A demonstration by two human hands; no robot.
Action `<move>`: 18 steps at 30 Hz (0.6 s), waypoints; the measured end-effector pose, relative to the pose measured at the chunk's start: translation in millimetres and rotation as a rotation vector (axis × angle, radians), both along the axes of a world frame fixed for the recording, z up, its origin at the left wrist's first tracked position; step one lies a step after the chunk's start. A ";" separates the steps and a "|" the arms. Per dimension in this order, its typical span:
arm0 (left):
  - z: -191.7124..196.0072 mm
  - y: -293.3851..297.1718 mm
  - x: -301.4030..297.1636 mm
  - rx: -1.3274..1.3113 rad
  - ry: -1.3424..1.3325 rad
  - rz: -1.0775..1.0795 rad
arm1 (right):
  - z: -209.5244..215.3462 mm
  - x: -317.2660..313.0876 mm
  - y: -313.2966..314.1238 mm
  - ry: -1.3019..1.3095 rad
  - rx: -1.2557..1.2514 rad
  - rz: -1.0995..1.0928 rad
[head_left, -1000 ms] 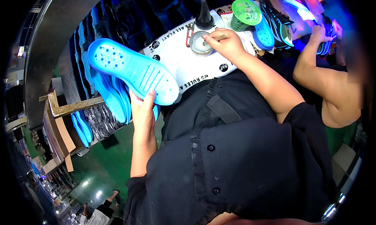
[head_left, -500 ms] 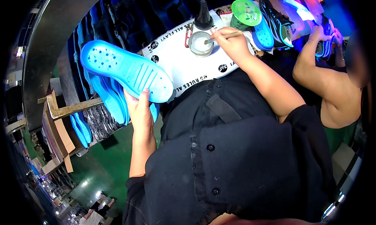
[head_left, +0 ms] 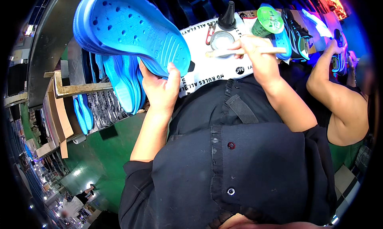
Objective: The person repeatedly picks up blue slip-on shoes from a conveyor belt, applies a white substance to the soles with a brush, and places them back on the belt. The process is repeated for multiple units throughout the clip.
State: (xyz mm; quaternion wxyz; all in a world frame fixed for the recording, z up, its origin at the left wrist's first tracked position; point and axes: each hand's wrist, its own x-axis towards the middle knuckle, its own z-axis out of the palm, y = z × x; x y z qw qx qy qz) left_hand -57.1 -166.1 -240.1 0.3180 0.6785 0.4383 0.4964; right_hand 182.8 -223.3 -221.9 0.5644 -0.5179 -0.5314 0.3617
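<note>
The left hand (head_left: 161,85) has its fingers bent round the lower edge of a blue sole (head_left: 165,45), with the thumb at its near end; the sole is lifted and tilted above the left part of the bench, and it hides what lies behind. The right hand (head_left: 257,57) has its fingers closed together around the handle of a pale brush (head_left: 274,50). The brush end is just beside a round dish (head_left: 222,40), over a white printed sheet (head_left: 211,71); whether it touches the sheet, one cannot say for sure.

Behind the dish are a red tool (head_left: 210,34) and a black cone-shaped bottle (head_left: 227,18). To the right, a cup with green lid (head_left: 270,19) stands close to a black shoe (head_left: 295,37). More blue soles (head_left: 119,83) lean together at left, near a cardboard box (head_left: 56,113). A co-worker's arm (head_left: 331,89) is at far right.
</note>
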 end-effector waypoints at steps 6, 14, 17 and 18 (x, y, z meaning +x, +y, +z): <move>-0.6 -2.2 1.7 0.085 -0.096 -0.051 | 10.2 -29.6 8.7 -0.333 0.359 0.095; 6.2 -7.3 -0.8 0.088 -0.125 -0.056 | 11.0 -35.5 6.1 -0.417 0.258 0.097; 3.3 -7.4 -3.6 0.122 -0.101 -0.065 | 11.5 -35.4 7.5 -0.352 0.313 0.010; 3.3 -7.7 -3.4 0.111 -0.105 -0.059 | 12.8 -34.1 7.3 -0.349 0.323 0.000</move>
